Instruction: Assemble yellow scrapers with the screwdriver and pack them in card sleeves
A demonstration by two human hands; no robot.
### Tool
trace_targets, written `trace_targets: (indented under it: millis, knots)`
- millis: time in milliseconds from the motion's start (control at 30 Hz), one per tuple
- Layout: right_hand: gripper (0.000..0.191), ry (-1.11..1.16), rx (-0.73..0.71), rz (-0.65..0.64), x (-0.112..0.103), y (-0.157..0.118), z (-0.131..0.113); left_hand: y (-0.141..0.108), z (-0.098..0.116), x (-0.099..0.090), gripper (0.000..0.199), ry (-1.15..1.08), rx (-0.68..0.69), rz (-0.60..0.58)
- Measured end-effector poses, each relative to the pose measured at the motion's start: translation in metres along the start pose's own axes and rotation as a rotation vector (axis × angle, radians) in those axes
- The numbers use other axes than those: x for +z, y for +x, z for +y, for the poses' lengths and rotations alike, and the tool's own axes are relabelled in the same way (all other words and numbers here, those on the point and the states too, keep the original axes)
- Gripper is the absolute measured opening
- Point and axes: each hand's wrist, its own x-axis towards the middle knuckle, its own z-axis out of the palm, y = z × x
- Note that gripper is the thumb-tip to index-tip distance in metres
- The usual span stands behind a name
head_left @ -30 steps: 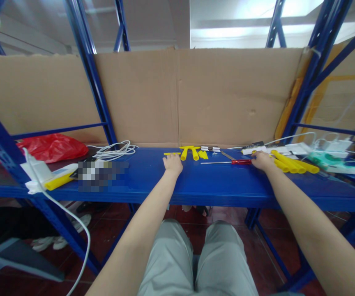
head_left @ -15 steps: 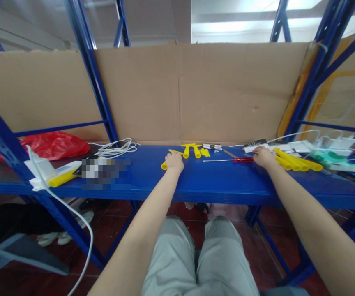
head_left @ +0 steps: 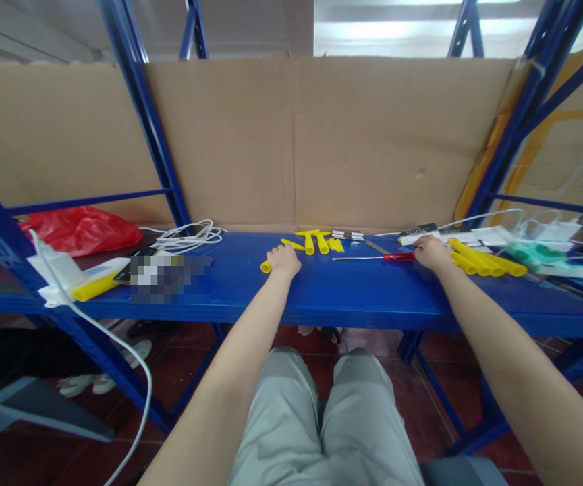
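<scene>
On the blue shelf top [head_left: 251, 295], my left hand [head_left: 283, 260] is closed over a yellow T-shaped piece [head_left: 266, 267], whose round end shows at the left. Just behind it stand more yellow T-shaped pieces [head_left: 309, 243] and small yellow parts [head_left: 335, 244]. My right hand [head_left: 433, 255] has curled fingers at the handle end of a red-handled screwdriver [head_left: 397, 257]; what its fingertips hold is hidden. Several yellow tubes [head_left: 478, 258] lie against the right side of that hand.
White cables [head_left: 190, 237] and a red plastic bag [head_left: 81, 229] lie at the left, by a white adapter [head_left: 56, 268]. A power strip [head_left: 494, 236] and green-white item [head_left: 544, 260] are at the right. Cardboard [head_left: 372, 142] stands behind; blue posts [head_left: 144, 108] flank it.
The view has tilted slightly down, so the shelf sits a little higher in the picture. Both hands remain at nearly the same spots, with the left hand's fingers slightly shifted.
</scene>
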Motion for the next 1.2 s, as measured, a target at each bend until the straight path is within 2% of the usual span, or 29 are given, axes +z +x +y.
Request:
trace_targets:
  millis: [267,367,533,633,767,967,1200]
  knots:
    - [0.034,0.022,-0.032,0.083,0.008,0.005,0.004,0.008,-0.002,-0.006,0.043,0.042,0.025,-0.032]
    - [0.034,0.024,-0.041,0.093,0.009,0.005,0.005,0.013,-0.007,-0.011,0.042,0.036,-0.004,-0.03]
    - [0.032,0.044,-0.05,0.129,0.012,0.008,0.007,0.019,-0.023,-0.015,0.048,-0.038,0.008,0.197]
    - [0.032,0.066,-0.045,0.138,0.014,0.009,0.008,0.019,-0.03,-0.014,0.047,-0.083,0.1,0.287]
    - [0.033,0.078,-0.052,0.111,0.013,0.008,0.006,0.015,-0.028,-0.011,0.046,-0.112,0.263,0.328]
    - [0.034,0.092,-0.049,0.122,0.011,0.003,0.005,0.008,-0.016,-0.008,0.044,-0.081,0.521,0.266]
    - [0.029,0.179,-0.21,0.19,0.025,0.012,0.013,-0.002,-0.004,-0.006,0.04,-0.021,0.699,0.165]
